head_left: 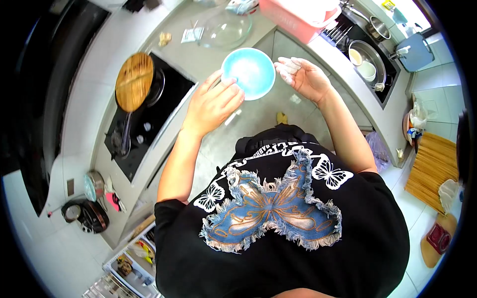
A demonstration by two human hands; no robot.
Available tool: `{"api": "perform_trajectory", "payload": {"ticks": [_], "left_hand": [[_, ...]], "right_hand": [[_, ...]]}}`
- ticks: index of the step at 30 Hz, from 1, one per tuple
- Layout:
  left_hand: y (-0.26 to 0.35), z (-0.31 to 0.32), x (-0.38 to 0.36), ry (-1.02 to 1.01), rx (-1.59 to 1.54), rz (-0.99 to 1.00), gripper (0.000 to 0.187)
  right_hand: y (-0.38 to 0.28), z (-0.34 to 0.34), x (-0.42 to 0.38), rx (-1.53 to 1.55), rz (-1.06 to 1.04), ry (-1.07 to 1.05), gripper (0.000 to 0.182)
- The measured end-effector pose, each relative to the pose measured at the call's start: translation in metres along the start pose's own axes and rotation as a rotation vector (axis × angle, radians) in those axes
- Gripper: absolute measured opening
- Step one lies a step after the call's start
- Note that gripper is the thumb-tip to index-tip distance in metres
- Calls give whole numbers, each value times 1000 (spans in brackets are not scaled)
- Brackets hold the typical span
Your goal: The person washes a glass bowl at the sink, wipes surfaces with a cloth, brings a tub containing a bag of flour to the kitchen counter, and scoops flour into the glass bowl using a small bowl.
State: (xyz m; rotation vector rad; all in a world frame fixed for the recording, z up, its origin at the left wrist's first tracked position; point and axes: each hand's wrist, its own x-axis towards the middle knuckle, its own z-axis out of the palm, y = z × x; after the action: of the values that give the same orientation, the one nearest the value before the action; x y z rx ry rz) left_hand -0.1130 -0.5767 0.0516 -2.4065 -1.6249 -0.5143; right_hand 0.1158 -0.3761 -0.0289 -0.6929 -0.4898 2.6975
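Observation:
My left hand (pixel 214 105) grips the near-left rim of a light blue bowl (pixel 252 69), its fingers lying over the edge. The bowl is held up in front of my chest, above the floor by the counter corner, and its inside faces me. White, floury residue coats the fingertips of my right hand (pixel 304 78). That hand is just right of the bowl, apart from it, palm up with the fingers loosely extended and nothing in them. Beyond the bowl, a clear glass bowl (pixel 226 31) stands on the counter beside a small white packet (pixel 192 35).
Left, a pan with a wooden lid (pixel 134 82) rests on the black cooktop (pixel 174 82). A pink container (pixel 298 20) stands at the counter corner. Right, the sink (pixel 388 92) holds a metal basin (pixel 380 57) with bowls. A rice cooker (pixel 88 214) sits at left.

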Motion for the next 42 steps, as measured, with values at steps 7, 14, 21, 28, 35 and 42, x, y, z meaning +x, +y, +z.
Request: {"api": "perform_trajectory", "payload": {"ticks": [7, 14, 21, 28, 35, 42], "left_hand": [[-23, -54, -21, 57, 159, -53, 16], [-129, 91, 314, 147, 203, 109, 17], [-160, 68, 340, 253, 195, 111, 17], [-161, 107, 360, 356, 43, 73, 17], [-116, 115, 376, 497, -92, -292, 9], [-108, 183, 358, -272, -175, -430, 36]], "right_hand": [[-8, 89, 12, -219, 43, -169, 43], [-316, -40, 86, -291, -206, -162, 45], [-337, 22, 109, -538, -244, -174, 40], [-362, 23, 108, -617, -250, -68, 34], [-404, 52, 89, -849, -174, 10, 38], [-389, 23, 113, -1178, -70, 258, 50]]}}
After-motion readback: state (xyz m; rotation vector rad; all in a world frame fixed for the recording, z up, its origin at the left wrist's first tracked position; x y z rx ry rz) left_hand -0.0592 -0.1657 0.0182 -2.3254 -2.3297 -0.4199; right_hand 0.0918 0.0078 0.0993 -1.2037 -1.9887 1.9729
